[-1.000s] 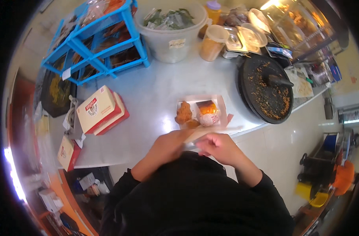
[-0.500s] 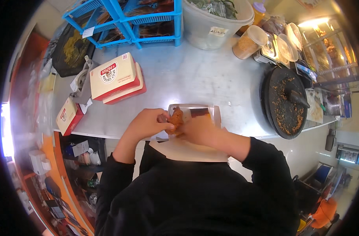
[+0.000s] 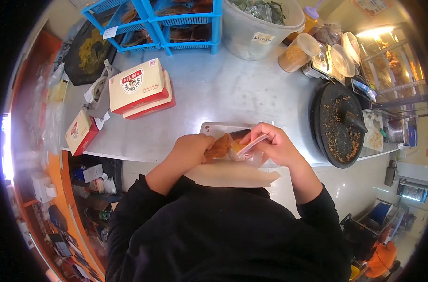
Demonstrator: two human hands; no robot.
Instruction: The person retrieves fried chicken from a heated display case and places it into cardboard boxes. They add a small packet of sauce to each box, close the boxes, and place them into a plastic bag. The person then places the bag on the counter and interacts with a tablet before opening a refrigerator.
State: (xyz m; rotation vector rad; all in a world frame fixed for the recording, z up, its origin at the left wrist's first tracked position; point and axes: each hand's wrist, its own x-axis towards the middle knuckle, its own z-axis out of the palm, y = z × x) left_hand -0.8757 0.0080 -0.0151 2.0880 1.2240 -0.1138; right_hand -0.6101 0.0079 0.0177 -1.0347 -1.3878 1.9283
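Observation:
My left hand is closed round a piece of fried chicken above an open paper food box. My right hand pinches a small clear plastic sachet by its pale top strip, just right of the chicken. Something yellow-orange shows by the right fingertips; whether it lies inside the sachet I cannot tell. The box sits at the table's front edge, with its cream lid flap folded down toward me. Both hands hide much of the box's inside.
Two stacked cream-and-red boxes and a smaller box stand to the left. A black stone mortar with a pestle is at the right. Blue racks, a clear tub of greens and a jar line the back.
My right hand has left the chicken, moved right and now pinches the sachet. The chicken, in my left hand, has turned and shifted slightly right.

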